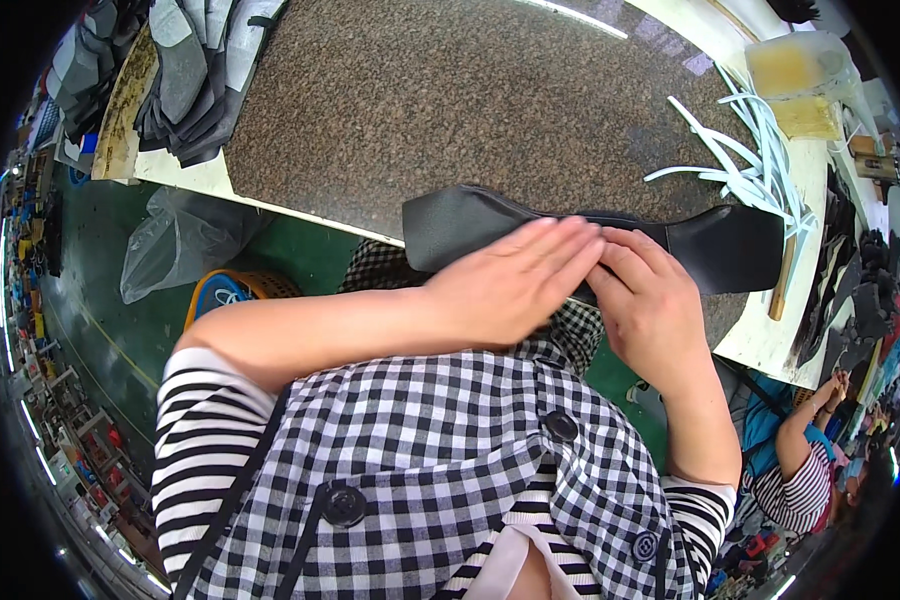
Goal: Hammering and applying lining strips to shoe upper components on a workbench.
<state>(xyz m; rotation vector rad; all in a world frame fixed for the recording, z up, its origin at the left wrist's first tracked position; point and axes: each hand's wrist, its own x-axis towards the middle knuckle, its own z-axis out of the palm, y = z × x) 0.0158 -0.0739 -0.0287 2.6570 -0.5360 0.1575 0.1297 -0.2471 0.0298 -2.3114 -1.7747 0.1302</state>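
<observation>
A long black leather-like piece (725, 248), wide at both ends and narrow in the middle, lies along the near edge of the stone-topped table. My left hand (510, 275) rests on its middle, fingers stretched out side by side, slightly blurred at the tips. Bent fingers and thumb of my right hand (655, 300) grip the near edge of the same piece, just right of the left fingertips. Both hands nearly touch at the narrow section and cover part of it.
Grey and black cut pieces (185, 85) are stacked at the far left of the table (450, 90). Pale blue strips (755, 150) lie at the right, beside a yellowish block in clear plastic (805, 85). Another person (800, 480) sits at the lower right.
</observation>
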